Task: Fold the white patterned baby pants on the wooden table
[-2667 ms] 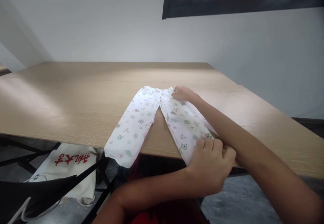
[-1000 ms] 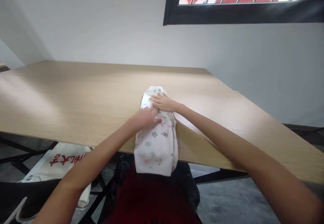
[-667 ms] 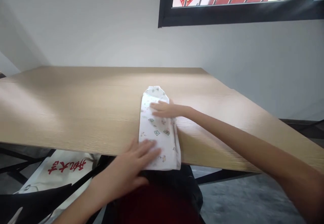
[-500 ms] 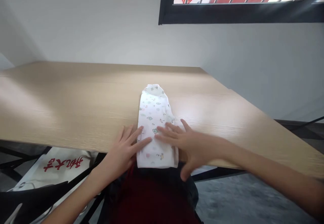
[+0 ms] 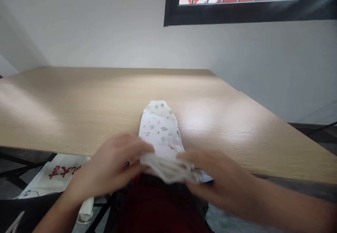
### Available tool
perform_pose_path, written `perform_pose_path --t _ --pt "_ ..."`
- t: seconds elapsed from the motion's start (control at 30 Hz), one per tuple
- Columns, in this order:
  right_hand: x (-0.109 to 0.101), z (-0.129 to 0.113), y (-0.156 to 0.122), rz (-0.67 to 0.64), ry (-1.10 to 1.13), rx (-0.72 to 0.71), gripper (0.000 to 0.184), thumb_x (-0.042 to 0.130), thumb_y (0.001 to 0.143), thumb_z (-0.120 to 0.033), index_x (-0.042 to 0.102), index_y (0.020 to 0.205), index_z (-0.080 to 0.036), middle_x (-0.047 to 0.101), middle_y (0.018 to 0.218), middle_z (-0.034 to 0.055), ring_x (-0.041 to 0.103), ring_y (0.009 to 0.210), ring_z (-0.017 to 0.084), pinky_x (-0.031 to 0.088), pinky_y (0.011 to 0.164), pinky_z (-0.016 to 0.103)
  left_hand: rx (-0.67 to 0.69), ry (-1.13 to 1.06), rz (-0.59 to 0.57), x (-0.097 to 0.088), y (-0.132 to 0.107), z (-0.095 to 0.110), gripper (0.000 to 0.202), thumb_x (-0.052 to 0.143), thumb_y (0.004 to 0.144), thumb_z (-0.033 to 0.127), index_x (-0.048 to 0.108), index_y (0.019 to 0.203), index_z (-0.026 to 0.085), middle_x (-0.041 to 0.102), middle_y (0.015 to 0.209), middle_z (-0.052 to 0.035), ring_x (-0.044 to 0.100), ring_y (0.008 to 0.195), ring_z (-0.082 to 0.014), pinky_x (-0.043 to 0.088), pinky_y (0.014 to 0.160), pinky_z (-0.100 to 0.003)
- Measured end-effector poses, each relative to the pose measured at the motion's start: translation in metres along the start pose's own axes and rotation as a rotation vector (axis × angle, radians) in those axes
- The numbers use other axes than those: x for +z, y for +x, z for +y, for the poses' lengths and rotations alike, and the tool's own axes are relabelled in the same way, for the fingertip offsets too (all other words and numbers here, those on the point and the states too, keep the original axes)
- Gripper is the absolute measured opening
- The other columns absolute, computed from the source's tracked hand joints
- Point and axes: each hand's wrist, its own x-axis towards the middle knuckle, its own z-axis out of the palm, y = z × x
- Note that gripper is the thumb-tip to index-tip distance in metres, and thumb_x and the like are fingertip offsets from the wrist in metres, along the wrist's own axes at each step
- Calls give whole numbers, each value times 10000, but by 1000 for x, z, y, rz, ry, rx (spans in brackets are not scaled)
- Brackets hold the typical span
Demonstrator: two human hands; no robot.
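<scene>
A folded white garment (image 5: 160,126) with small green and coloured prints lies lengthwise at the table's front edge. Its near end is raised off the edge, and the stacked layers show as a blurred pale fold. My left hand (image 5: 118,164) pinches the left corner of that end between thumb and fingers. At the right corner, my right hand (image 5: 216,170) is closed on the same layers, smeared by motion. The garment's far end rests flat on the wood. Which kind of garment it is, I cannot tell.
The pale wooden table (image 5: 79,110) runs back to a grey wall (image 5: 105,26). A dark-framed window (image 5: 237,13) is at the upper right. Below the table on the left hangs a cream bag (image 5: 55,177) with red characters, beside dark metal legs.
Both hands went from lying spread on the garment to gripping its near end. That end has come up from the table edge, and the far end has slid slightly towards me.
</scene>
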Motion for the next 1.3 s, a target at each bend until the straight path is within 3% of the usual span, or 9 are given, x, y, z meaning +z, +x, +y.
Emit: perform_pose_path --t 0.13,0.27,0.43,0.6,0.8,0.9,1.0,1.1,1.3 --pt "-15 52 59 84 -38 161 149 472 832 -242 561 930 -173 617 737 23 558 591 154 418 534 253 -149 209 114 -10 60 -36 191 487 872 355 592 924 204 613 714 14 546 608 -140 375 535 -223" --pt "3 98 102 210 -288 172 329 450 839 -235 510 1137 -109 555 1122 153 546 950 259 465 725 356 -181 470 158 12 99 -76 293 499 863 219 520 1140 126 546 1194 -117 537 1039 -242 423 843 -353" --pt "41 128 120 44 -667 -44 404 380 920 -308 413 1311 -215 329 1407 112 323 1230 333 242 968 598 -134 354 -101 53 79 -80 318 418 915 215 488 1218 148 547 1227 -89 504 1122 -224 382 955 -365" --pt "36 162 147 -24 -684 232 572 402 906 -527 297 1398 -255 293 1427 129 285 1245 385 277 933 617 -208 167 -127 69 36 -63 419 303 952 426 435 1301 235 396 1393 -35 357 1270 -204 299 1047 -370" --pt "26 140 106 -25 -557 -110 440 416 903 -237 392 1342 -255 333 1417 39 313 1247 286 248 1014 540 -144 154 -112 72 6 -50 880 580 656 707 344 1356 228 345 1416 -71 298 1284 -271 260 1066 -444" --pt "25 112 53 -191 -331 -160 375 460 897 -317 495 1259 -227 441 1336 55 396 1194 245 357 982 438 -93 193 -35 77 -2 -41 738 674 658 595 457 1259 225 455 1320 -89 416 1172 -282 316 1003 -456" --pt "22 84 3 -231 -234 -85 547 615 792 -394 470 1284 -205 440 1332 79 333 1248 276 347 1005 435 -48 144 20 79 -4 -34 178 538 859 326 596 990 221 592 1086 -53 519 971 -224 395 857 -377" --pt "15 66 -20 -234 -140 23 647 674 705 -287 438 1303 -218 435 1330 82 367 1226 291 394 966 403 -106 -20 40 74 1 -33 242 387 930 315 579 836 202 612 816 -13 538 770 -175 404 712 -299" --pt "6 76 12 -163 161 358 268 449 881 -359 545 1082 -211 622 864 38 589 753 211 477 642 310 -526 -193 272 70 33 -50 324 243 953 432 454 839 215 518 662 41 526 626 -141 389 575 -229"
